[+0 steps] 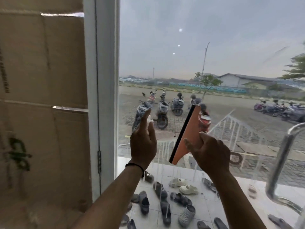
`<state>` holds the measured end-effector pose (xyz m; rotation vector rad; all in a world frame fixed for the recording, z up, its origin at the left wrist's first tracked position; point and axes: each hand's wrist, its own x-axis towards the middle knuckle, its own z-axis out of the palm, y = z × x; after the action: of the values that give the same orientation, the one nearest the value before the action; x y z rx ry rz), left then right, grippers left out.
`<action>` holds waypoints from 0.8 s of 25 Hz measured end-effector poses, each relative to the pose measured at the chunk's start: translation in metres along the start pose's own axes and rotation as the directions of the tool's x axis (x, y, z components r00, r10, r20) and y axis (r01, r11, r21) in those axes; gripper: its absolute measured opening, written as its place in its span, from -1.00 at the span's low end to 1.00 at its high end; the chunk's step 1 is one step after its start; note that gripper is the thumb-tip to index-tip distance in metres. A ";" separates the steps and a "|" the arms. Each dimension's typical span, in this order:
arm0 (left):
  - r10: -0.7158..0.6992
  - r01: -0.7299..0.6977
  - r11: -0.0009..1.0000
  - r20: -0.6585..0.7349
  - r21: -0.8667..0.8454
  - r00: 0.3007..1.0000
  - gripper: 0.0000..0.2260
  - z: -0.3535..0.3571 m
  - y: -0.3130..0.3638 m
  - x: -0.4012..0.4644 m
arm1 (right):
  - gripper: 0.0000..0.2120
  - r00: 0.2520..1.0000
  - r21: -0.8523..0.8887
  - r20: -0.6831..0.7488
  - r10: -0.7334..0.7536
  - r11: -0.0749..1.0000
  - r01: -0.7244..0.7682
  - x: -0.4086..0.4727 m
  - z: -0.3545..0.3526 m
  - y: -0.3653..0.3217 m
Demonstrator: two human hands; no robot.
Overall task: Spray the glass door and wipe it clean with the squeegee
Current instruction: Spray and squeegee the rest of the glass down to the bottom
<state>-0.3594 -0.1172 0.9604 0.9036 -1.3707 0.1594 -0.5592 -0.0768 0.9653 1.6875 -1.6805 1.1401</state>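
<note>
The glass door fills the middle and right of the view, with wet streaks running down its lower part. My right hand grips an orange squeegee with a black rubber edge, held tilted just in front of the glass. My left hand is raised beside it and holds a small white spray bottle, mostly hidden behind the fingers, with the index finger stretched up over its top.
A white door frame stands left of the glass, with stacked cardboard boxes beyond it. A chrome door handle curves at the right. Through the glass are sandals on a tiled porch, a white railing and parked motorbikes.
</note>
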 end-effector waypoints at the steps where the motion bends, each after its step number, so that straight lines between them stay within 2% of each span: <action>1: -0.012 0.012 1.000 -0.011 0.013 1.000 -0.67 -0.006 -0.007 0.003 | -0.57 1.000 0.000 0.014 -0.013 1.000 0.013 0.001 0.005 -0.012; 6: -0.074 0.074 0.996 -0.006 0.045 0.997 -0.72 -0.029 -0.034 0.011 | -0.63 0.999 0.045 0.031 -0.044 0.998 0.042 0.007 0.028 -0.056; 15: -0.036 0.036 0.997 0.002 0.073 0.999 -0.83 -0.042 -0.061 0.028 | -0.60 0.997 0.071 0.038 -0.074 0.995 0.071 0.014 0.055 -0.091; 20: -0.028 0.030 0.998 -0.037 0.063 0.999 -0.80 -0.044 -0.068 0.028 | -0.59 0.997 0.099 0.030 -0.074 0.993 0.071 0.014 0.056 -0.096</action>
<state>-0.2787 -0.1455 0.9566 0.9687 -1.3249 0.1969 -0.4557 -0.1195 0.9677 1.8226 -1.5929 1.1834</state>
